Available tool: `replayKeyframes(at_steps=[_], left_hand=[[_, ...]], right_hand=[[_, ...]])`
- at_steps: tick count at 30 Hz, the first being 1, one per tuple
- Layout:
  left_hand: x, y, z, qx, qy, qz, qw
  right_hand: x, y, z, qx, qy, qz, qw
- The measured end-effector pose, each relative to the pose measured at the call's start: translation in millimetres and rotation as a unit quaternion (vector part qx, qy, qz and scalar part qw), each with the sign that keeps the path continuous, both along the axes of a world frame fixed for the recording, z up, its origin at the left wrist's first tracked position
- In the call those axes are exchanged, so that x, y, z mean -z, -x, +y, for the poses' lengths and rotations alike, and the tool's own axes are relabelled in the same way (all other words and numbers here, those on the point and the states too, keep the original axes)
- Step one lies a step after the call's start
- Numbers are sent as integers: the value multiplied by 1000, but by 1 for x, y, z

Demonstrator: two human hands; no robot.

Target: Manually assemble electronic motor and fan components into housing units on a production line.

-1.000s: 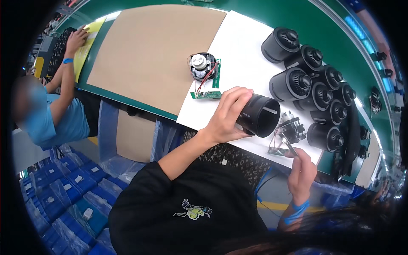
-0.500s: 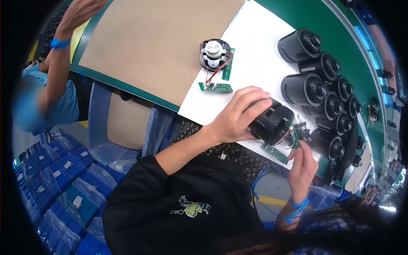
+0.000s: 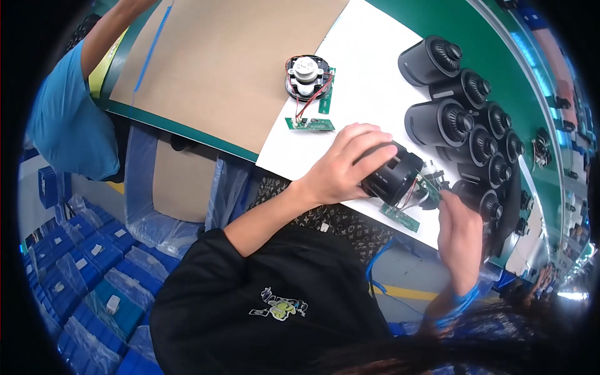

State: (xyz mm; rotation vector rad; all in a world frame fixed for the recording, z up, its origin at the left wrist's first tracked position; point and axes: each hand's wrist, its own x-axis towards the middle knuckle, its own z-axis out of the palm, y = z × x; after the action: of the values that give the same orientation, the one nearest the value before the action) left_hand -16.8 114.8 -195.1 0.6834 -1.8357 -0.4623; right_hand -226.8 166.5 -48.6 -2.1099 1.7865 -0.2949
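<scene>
Upper garment: a loose black top [image 3: 237,325] of plain dark cloth. Its front bears a small print [image 3: 281,309] of a yellow-green figure with white edging and a white-bordered patch at its left. Left sleeve [image 3: 197,269]: black, wide, ending near the elbow; the forearm below it is uncovered. Left hand [image 3: 347,165]: bare. Right hand [image 3: 461,237]: bare, with a bright blue band [image 3: 465,300] around its wrist. Right sleeve: hidden. Dark, blurred strands of hair [image 3: 406,365] cross the lower edge.
</scene>
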Motion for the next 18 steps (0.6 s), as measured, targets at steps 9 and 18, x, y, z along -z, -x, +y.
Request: replayKeyframes(at_steps=[9,18], left_hand=[[-4,3,-1,45,4,3,999],[-6,1,-3,77,-14,20,997]], right_hand=[[16,2,-5,10,-62,-27,998],[15,6,-35,0,-230,-194,954]])
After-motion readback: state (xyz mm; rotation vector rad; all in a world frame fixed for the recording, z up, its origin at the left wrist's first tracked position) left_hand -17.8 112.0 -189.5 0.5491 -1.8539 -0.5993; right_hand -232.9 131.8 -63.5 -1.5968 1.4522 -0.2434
